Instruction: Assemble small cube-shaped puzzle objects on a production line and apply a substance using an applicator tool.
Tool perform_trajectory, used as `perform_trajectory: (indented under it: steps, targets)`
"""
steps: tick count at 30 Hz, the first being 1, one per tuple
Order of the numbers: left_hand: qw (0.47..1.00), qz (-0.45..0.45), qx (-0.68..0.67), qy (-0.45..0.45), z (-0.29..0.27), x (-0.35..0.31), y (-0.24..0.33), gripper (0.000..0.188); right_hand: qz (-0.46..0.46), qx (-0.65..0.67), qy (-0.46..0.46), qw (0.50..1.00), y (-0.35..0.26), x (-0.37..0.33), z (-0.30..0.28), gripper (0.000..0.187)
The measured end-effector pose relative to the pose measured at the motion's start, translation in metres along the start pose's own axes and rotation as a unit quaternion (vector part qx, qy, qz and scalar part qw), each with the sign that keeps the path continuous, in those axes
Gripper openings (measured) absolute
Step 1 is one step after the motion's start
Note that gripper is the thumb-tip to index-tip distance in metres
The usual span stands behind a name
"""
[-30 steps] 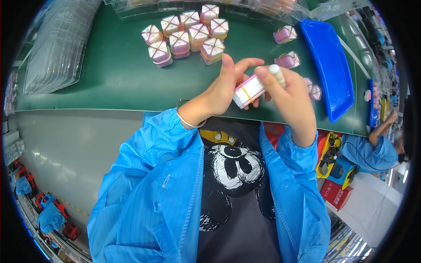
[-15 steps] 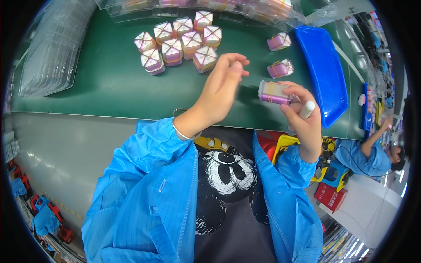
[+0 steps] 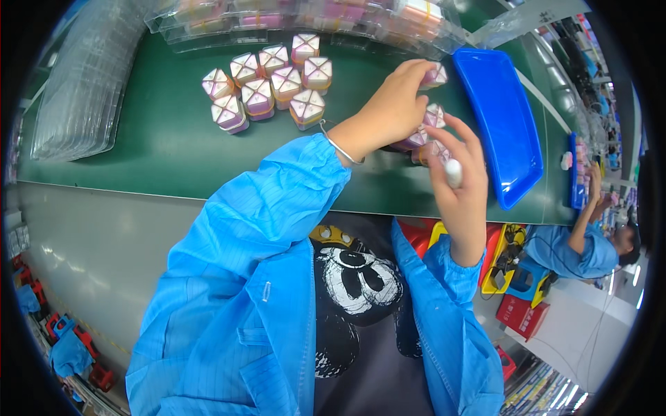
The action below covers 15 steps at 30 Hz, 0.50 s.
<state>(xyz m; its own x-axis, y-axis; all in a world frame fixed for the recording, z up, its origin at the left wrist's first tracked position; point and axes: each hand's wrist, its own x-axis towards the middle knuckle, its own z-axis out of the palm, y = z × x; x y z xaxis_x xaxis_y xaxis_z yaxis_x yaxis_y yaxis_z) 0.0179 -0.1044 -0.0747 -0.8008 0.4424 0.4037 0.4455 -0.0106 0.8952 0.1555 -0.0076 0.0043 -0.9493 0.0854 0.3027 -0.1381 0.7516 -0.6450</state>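
My left hand reaches across to the right, its fingers curled round a small pink-and-white block bundle. In my right hand is a white round-ended pen, tucked against the palm. The right thumb and fingers also touch another bundle on the table. More bundles stand between the hands, partly hidden by fingers. At the left, a group of similar bundles stands upright, with white crossed tops, pink or purple sides and yellowish bands.
A blue tray lies right of my hands on the green table. Clear plastic trays are stacked at the left. More clear trays holding bundles line the back. A co-worker in blue sits at the far right.
My left hand has moved right, onto a bundle near the blue tray. The bundle my right hand held up is now lower, among the others on the table.
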Motion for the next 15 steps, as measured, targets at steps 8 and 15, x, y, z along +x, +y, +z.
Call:
perform_trajectory:
  steps: [8,15]
  targets:
    - [0.993,-0.062,0.099,0.000,0.004,0.021,0.000,0.050,0.057,0.149,0.087,0.983,-0.004,-0.004,-0.002,0.018]
    - [0.981,0.043,0.135,0.131,-0.016,-0.017,0.041,0.047,0.127,0.236,0.109,0.957,-0.006,-0.012,-0.001,0.015]
